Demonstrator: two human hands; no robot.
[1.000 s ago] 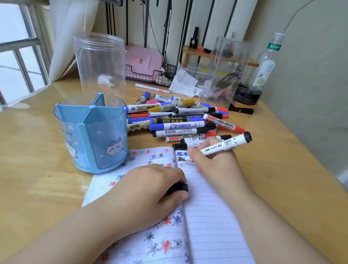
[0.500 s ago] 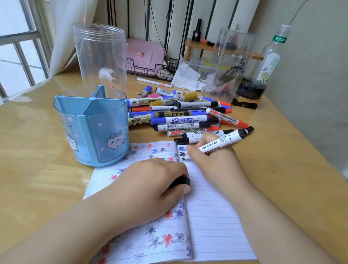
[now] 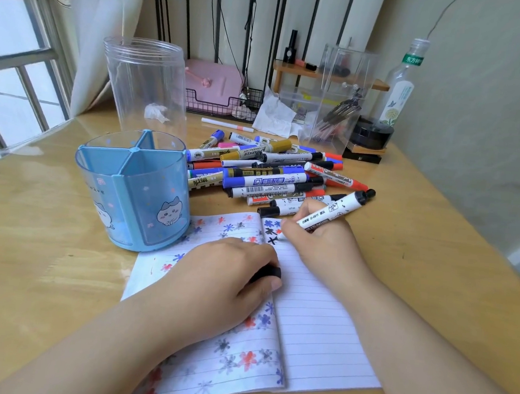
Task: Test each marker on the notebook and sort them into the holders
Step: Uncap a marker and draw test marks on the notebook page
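Observation:
An open lined notebook (image 3: 320, 319) lies on the desk, its left page covered in red, blue and black star marks. My right hand (image 3: 320, 242) grips a white marker with a black end (image 3: 335, 210), its tip on the top of the right page beside fresh black marks. My left hand (image 3: 224, 275) rests on the notebook's fold and holds the black marker cap (image 3: 266, 273). A pile of markers (image 3: 273, 173) lies behind the notebook. The blue divided holder (image 3: 135, 187) stands at the left, a clear jar (image 3: 146, 85) behind it.
A clear acrylic box with pens (image 3: 338, 100), a plastic bottle (image 3: 401, 86), a black round dish (image 3: 371, 135), a wire basket with a pink item (image 3: 216, 100) and crumpled paper (image 3: 274, 114) line the back. A window is at the left, a wall at the right.
My right hand has drawn more black strokes at the top of the right page. The camera view has shifted slightly; my left hand stays on the notebook with the cap.

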